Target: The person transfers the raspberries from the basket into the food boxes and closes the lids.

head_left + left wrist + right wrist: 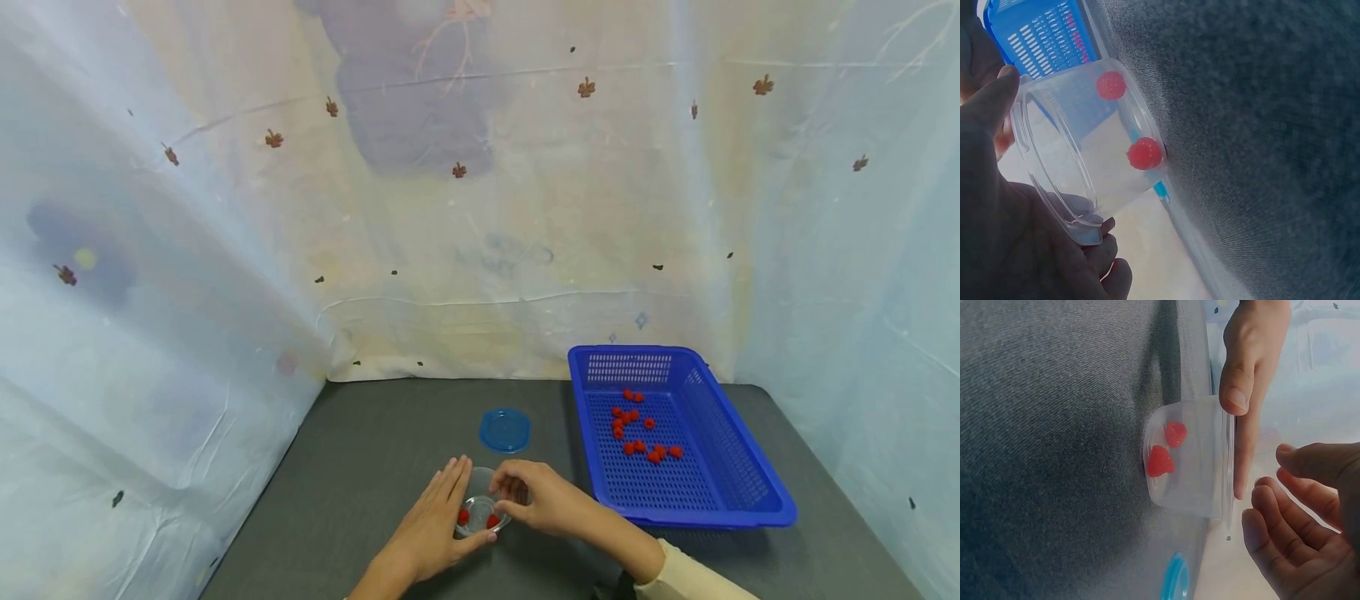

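A clear plastic container (481,502) stands on the dark surface with two red berries (1144,154) at its bottom. My left hand (427,533) grips it at the rim, thumb on one side and fingers on the other, as the left wrist view shows. Just right of the rim is my right hand (547,502), its fingers loosely bent. In the right wrist view a gap parts the thumb from the fingers (1291,531) of that hand, and nothing shows between them. The container looks upright.
A blue round-cornered lid (505,430) lies beyond the container. To the right is a blue perforated basket (712,492) holding several red berries (649,423). A patterned cloth (525,233) hangs behind and at both sides of the dark table (360,450).
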